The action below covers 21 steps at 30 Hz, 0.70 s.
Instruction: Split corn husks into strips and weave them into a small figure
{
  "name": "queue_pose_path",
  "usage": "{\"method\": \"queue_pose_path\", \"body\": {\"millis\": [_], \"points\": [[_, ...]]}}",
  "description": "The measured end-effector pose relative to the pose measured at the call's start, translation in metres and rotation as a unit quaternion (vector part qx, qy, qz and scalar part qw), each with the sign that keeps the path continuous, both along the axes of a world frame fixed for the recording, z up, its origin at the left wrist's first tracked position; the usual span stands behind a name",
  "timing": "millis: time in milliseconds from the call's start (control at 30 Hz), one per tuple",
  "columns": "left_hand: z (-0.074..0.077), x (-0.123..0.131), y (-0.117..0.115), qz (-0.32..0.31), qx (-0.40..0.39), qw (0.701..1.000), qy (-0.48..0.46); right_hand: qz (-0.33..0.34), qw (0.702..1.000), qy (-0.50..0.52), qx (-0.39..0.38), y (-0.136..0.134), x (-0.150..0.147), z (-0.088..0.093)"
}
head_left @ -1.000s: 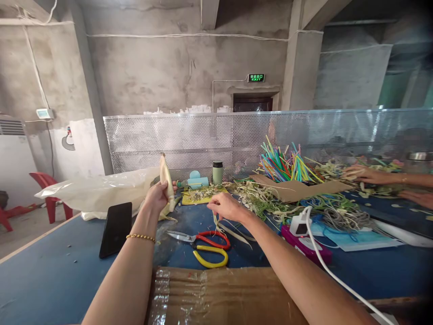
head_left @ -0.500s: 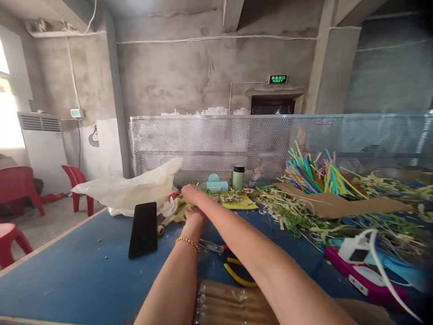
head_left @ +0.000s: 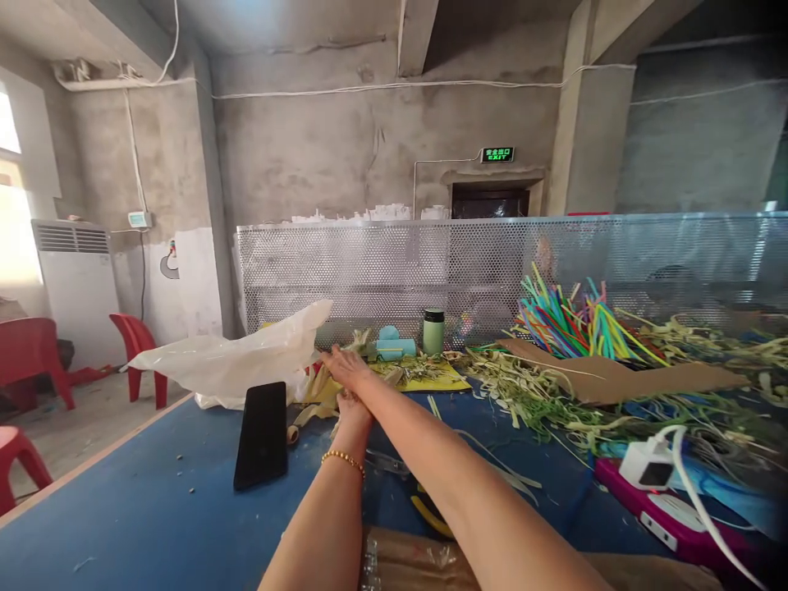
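Closest to me lies a sheet of cardboard (head_left: 419,566). Past it, yellow scissors (head_left: 431,519) rest on the blue tabletop (head_left: 123,525), half hidden under my right arm. A black phone (head_left: 262,435) lies to the left. My left hand (head_left: 353,408) sits tucked under my right wrist; I cannot tell whether it grips anything. My right hand (head_left: 345,368) stretches flat, fingers open, over the pale leaf strips (head_left: 317,392) beside the plastic bag (head_left: 234,361). Farther back stands a green cup (head_left: 433,331).
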<state>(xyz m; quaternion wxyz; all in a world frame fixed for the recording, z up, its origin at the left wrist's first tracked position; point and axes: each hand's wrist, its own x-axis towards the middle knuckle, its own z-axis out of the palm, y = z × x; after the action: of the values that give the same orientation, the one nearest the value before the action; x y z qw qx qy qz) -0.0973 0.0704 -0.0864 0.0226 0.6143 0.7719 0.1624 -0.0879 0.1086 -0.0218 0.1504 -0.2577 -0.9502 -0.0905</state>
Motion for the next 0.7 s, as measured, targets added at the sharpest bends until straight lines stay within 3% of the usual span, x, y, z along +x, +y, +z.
{"method": "queue_pose_path", "body": {"millis": [67, 133, 200, 267, 367, 433, 500, 567, 633, 700], "points": [[0.002, 0.004, -0.001, 0.028, -0.015, 0.998, 0.050, 0.028, 0.997, 0.075, 0.006, 0.010, 0.018, 0.023], [0.004, 0.007, -0.001, 0.033, -0.017, 0.997, 0.074, 0.039, 0.975, 0.212, -0.060, 0.023, 0.048, 0.051], [0.005, 0.008, -0.003, 0.030, -0.010, 0.997, 0.076, 0.068, 0.900, 0.378, -0.205, 0.037, 0.087, 0.077], [0.005, 0.009, -0.005, 0.027, -0.006, 0.997, 0.078, 0.079, 0.869, 0.422, -0.245, 0.048, 0.130, 0.098], [0.003, 0.008, -0.006, 0.018, -0.001, 0.996, 0.082, 0.180, 0.728, 0.528, -0.399, 0.054, 0.184, 0.113], [0.003, 0.007, -0.005, 0.016, 0.001, 0.996, 0.084, 0.217, 0.677, 0.556, -0.430, 0.052, 0.206, 0.119], [0.002, 0.005, -0.005, 0.019, 0.006, 0.997, 0.076, 0.215, 0.665, 0.579, -0.420, 0.048, 0.217, 0.130], [0.002, 0.004, -0.004, 0.017, 0.013, 0.998, 0.056, 0.179, 0.679, 0.605, -0.376, 0.046, 0.225, 0.150], [0.002, 0.003, -0.005, 0.014, 0.022, 0.999, 0.036, 0.103, 0.704, 0.633, -0.305, 0.045, 0.239, 0.178], [0.001, 0.004, -0.005, 0.015, 0.028, 0.999, 0.025, 0.016, 0.767, 0.615, -0.182, 0.046, 0.270, 0.204]]}}
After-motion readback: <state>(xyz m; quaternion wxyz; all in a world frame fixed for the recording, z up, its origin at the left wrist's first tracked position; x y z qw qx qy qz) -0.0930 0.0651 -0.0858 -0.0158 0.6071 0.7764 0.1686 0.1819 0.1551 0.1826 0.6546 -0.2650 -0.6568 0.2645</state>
